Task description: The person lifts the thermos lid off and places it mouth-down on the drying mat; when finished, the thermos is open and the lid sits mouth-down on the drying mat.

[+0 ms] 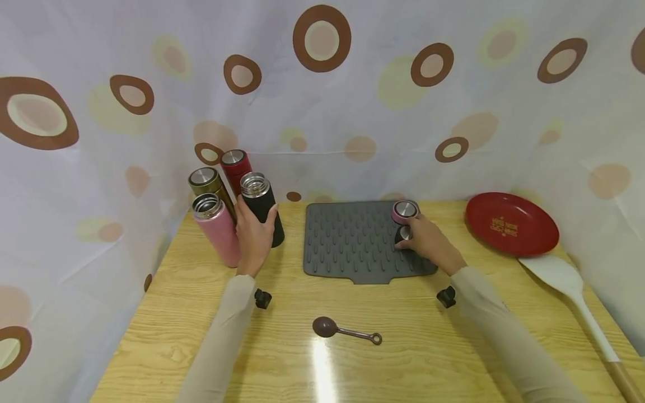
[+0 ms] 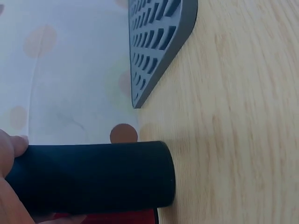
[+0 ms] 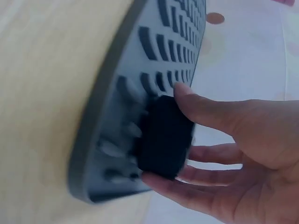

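My left hand (image 1: 256,235) grips a black thermos bottle (image 1: 261,206), its threaded steel mouth uncovered. In the left wrist view the base of the black bottle (image 2: 103,177) is down by the wooden table. Over on the right, my right hand (image 1: 434,245) pinches a black bottle lid (image 1: 401,235) between thumb and fingers. The right wrist view shows that lid (image 3: 167,135) against the ribbed grey mat (image 1: 347,240), near its corner. A pink lid with a steel top (image 1: 404,211) sits just behind it on the mat. Left of the black bottle stands an uncapped pink bottle (image 1: 220,232).
A lidded gold bottle (image 1: 218,186) and a lidded red bottle (image 1: 234,163) stand behind the pink and black ones. A brown spoon (image 1: 325,327) lies in front. At right are a red plate (image 1: 511,224) and a large white spoon-like utensil (image 1: 556,275). A patterned cloth (image 1: 353,101) hangs behind.
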A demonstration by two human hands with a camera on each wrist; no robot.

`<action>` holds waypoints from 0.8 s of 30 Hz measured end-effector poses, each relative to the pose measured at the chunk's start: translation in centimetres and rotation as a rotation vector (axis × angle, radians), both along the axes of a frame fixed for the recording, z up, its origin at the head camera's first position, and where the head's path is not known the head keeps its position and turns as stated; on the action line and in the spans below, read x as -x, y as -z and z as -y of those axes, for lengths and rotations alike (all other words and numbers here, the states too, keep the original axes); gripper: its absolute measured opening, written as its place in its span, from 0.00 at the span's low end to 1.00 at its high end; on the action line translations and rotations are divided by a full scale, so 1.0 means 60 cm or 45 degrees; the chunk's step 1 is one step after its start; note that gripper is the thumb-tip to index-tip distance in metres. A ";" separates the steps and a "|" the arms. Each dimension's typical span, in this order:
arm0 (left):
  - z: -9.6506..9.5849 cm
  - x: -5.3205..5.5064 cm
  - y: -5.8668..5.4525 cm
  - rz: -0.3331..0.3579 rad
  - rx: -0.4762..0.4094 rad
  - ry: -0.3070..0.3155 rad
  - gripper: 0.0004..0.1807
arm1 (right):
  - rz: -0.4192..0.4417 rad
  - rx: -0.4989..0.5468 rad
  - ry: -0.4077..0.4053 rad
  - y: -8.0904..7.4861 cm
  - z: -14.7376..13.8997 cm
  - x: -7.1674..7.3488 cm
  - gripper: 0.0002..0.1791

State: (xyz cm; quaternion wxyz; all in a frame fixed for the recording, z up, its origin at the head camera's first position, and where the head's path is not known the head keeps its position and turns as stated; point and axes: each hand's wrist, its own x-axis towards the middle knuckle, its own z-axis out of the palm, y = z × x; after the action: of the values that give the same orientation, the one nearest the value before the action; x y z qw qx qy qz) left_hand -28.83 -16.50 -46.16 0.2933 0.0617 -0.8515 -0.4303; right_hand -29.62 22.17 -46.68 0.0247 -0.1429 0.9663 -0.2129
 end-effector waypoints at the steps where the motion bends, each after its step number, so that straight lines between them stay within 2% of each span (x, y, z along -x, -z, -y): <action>1: 0.000 0.000 -0.002 0.009 -0.009 0.002 0.49 | 0.017 -0.009 0.004 -0.003 0.000 0.002 0.40; 6: -0.003 0.000 -0.011 0.062 -0.074 0.000 0.50 | 0.070 -0.082 0.024 -0.017 0.005 -0.003 0.36; 10: -0.004 0.000 -0.019 0.087 -0.104 -0.021 0.49 | 0.019 -0.084 0.006 -0.015 0.005 -0.010 0.39; 13: -0.011 0.000 -0.026 0.073 -0.118 -0.031 0.49 | -0.005 -0.081 -0.010 -0.014 -0.006 -0.008 0.39; 17: -0.020 -0.005 -0.040 -0.023 -0.081 -0.021 0.49 | 0.012 -0.109 -0.012 -0.017 -0.015 -0.006 0.34; 24: -0.025 -0.017 -0.069 -0.266 0.097 -0.045 0.48 | 0.006 -0.110 -0.034 -0.013 -0.015 -0.005 0.33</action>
State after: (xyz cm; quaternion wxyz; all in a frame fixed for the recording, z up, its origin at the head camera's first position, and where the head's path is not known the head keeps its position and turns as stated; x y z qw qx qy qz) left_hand -27.81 -15.01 -42.01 0.3902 0.0203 -0.8307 -0.3965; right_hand -29.30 23.06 -45.93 0.0360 -0.1542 0.9725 -0.1710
